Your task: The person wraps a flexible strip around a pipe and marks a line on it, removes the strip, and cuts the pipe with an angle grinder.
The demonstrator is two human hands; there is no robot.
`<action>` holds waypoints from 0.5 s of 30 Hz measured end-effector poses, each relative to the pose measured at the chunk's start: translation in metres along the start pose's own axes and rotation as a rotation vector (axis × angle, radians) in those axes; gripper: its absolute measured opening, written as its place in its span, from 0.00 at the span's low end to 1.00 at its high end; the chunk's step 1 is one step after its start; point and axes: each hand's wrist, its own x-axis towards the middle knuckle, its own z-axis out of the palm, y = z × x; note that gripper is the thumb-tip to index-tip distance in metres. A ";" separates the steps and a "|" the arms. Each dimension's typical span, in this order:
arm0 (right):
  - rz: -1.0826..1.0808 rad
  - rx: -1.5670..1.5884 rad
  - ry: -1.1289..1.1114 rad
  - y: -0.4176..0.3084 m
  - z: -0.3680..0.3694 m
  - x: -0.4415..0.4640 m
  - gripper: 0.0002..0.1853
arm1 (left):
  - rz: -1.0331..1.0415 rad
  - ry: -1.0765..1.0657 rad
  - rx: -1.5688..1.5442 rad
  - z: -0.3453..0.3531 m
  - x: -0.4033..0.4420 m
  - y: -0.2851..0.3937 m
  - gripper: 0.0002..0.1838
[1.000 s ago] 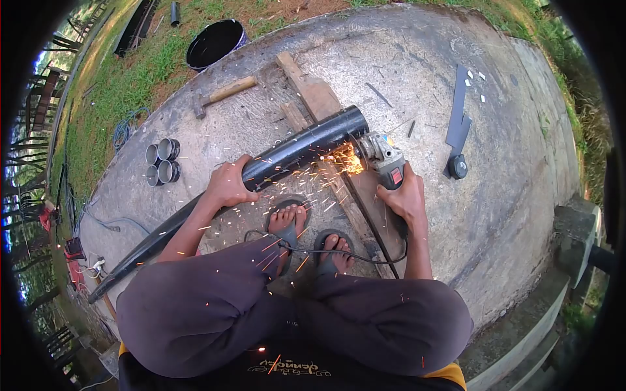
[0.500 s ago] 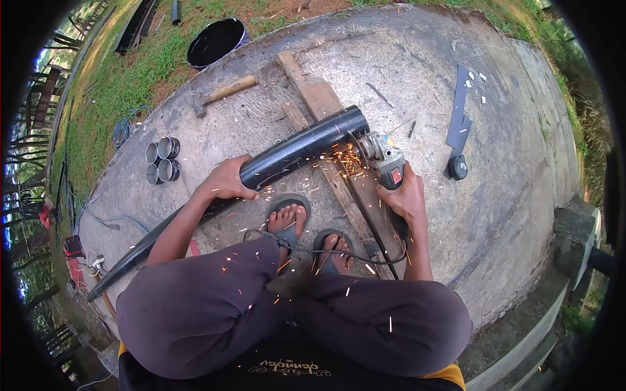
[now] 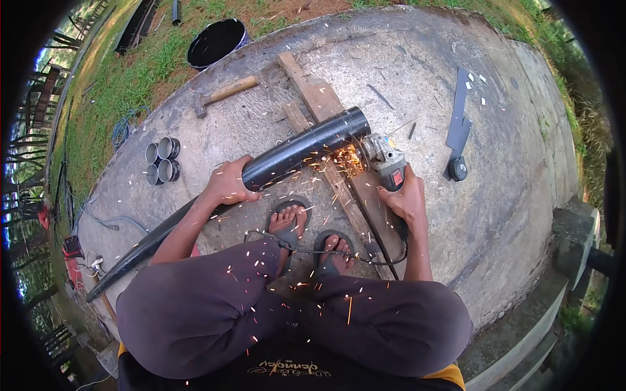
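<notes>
A long black pipe (image 3: 300,152) lies slantwise across wooden boards (image 3: 319,98), its near end reaching far to the lower left. My left hand (image 3: 231,183) is wrapped round the pipe's middle. In my right hand (image 3: 405,197) is a grey angle grinder (image 3: 387,156), gripped by its body. The grinder's disc is at the pipe's right end, and orange sparks (image 3: 350,160) spray from there toward my feet. The grinder's cord (image 3: 313,251) runs across in front of my sandalled feet.
A hammer (image 3: 225,90) lies beyond the pipe. Several short pipe rings (image 3: 162,160) stand at the left. On the right are a flat grey strip (image 3: 459,117) and a tape measure (image 3: 458,169). A black bucket (image 3: 217,43) sits on the grass past the concrete edge.
Both hands keep their grips and have hardly moved. The pipe has turned or shifted very slightly, and the sparks by the disc form a denser cluster.
</notes>
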 end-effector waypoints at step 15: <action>0.018 -0.031 0.013 0.000 0.001 0.001 0.31 | -0.003 0.108 0.090 0.005 -0.008 0.009 0.46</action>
